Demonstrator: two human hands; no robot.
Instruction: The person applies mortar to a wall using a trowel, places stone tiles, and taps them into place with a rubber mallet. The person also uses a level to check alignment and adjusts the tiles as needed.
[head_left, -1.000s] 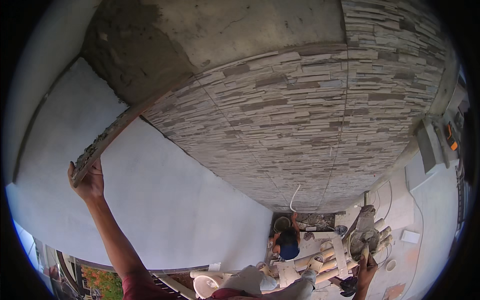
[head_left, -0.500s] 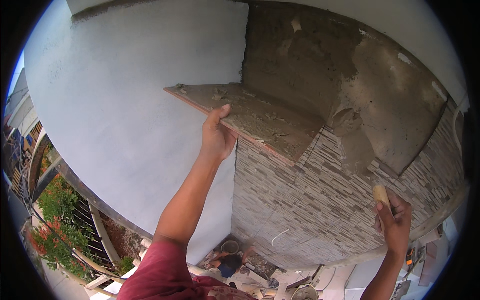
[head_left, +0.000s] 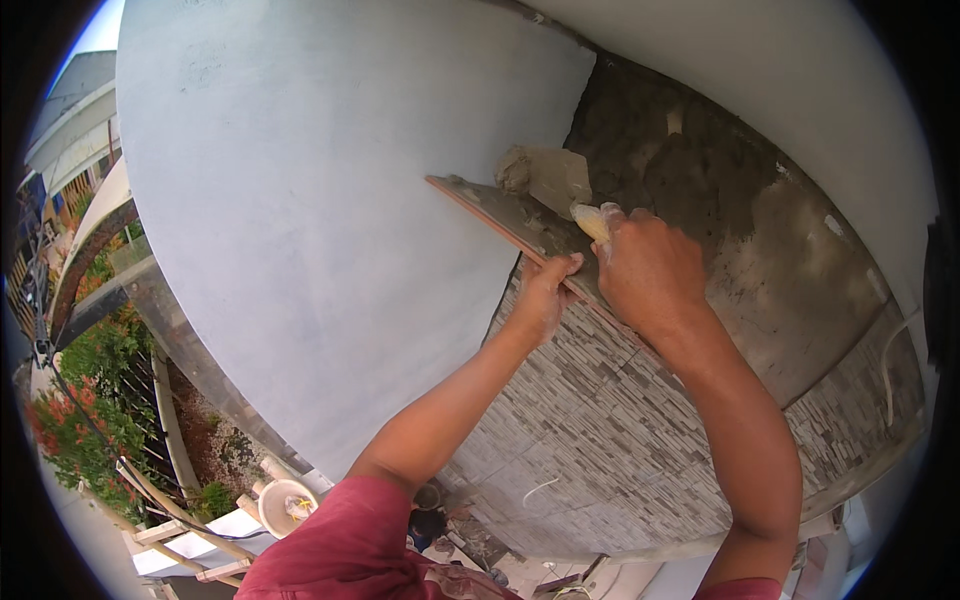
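Tipping is risked if tile (head_left: 525,226), edge-pinched by left grip (head_left: 545,293), is pressed by trowel (head_left: 562,184) clasped in right grip (head_left: 648,268).

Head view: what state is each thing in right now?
Left hand: closed on the tile's edge
Right hand: closed around the trowel's handle
Trowel: held, mortar-smeared
Tile: held, tilted, mortar on its upper face
Upper wall: partly coated with darker mortar
Lower wall: covered in stone-patterned cladding
Bucket: open, something inside
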